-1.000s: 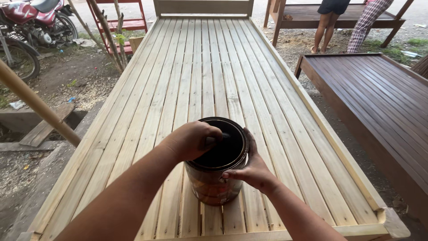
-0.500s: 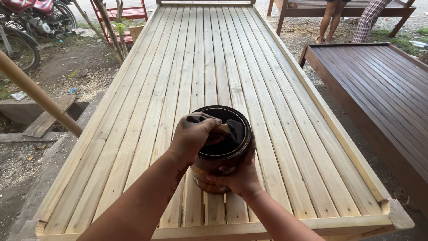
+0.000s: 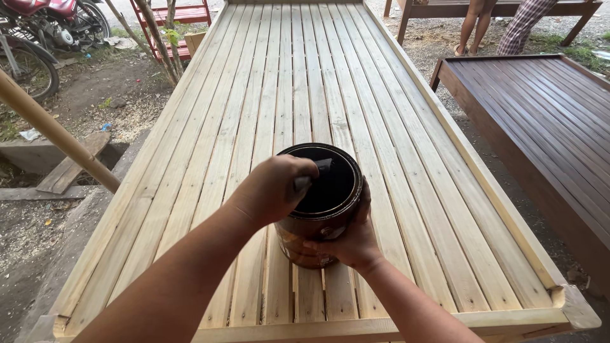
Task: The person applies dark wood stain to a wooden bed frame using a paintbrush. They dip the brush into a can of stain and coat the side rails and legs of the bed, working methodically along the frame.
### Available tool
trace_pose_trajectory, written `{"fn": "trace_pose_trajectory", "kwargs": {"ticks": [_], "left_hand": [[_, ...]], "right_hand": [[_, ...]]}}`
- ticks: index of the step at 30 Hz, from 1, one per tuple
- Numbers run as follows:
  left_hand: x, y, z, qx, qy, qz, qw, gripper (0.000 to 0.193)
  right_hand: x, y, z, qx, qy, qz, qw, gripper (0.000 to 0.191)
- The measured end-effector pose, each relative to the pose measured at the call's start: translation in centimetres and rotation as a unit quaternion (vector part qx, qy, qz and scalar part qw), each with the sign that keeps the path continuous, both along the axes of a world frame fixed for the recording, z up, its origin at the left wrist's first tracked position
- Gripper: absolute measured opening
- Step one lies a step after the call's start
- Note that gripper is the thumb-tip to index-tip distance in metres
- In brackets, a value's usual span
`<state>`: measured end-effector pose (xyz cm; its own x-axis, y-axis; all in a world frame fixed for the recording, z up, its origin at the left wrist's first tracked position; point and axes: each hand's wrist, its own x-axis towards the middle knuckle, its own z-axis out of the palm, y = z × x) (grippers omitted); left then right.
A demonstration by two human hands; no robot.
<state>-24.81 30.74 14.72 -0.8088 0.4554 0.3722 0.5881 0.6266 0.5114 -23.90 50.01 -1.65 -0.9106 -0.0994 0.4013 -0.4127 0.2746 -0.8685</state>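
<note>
Near the front edge of the slatted bed frame [image 3: 406, 159] stands an open tin [image 3: 321, 209]; right hand [image 3: 346, 238] clasps its side, left hand [image 3: 273, 190] clenches a tool dipped inside. Likely heavy, liquid-filled, slippery; hold low.

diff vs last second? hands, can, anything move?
Left hand shifted slightly across the open can's mouth, keeping its grip on a dark-tipped tool reaching inside. Nothing taken up or let go. Right hand still steadies the can's side; the can stays put on the slatted wooden frame.
</note>
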Motion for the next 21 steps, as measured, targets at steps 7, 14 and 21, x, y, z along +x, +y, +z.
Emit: {"fn": "trace_pose_trajectory", "kwargs": {"ticks": [7,14,21], "left_hand": [[-0.1,0.0,-1.6,-0.171,0.144,-0.042,0.974,0.019],[1.1,-2.3,-3.0,0.289,-0.02,0.107,0.951,0.014],[3.6,-4.6,-6.8,0.677,-0.285,0.113,0.669,0.029]], "right_hand": [[-0.1,0.1,0.1,-0.01,-0.022,0.001,1.0,0.162],[-2.3,0.3,0.0,0.034,-0.063,0.0,0.997,0.166],[0.1,-1.0,-0.7,0.117,-0.017,-0.136,0.984,0.155]]}}
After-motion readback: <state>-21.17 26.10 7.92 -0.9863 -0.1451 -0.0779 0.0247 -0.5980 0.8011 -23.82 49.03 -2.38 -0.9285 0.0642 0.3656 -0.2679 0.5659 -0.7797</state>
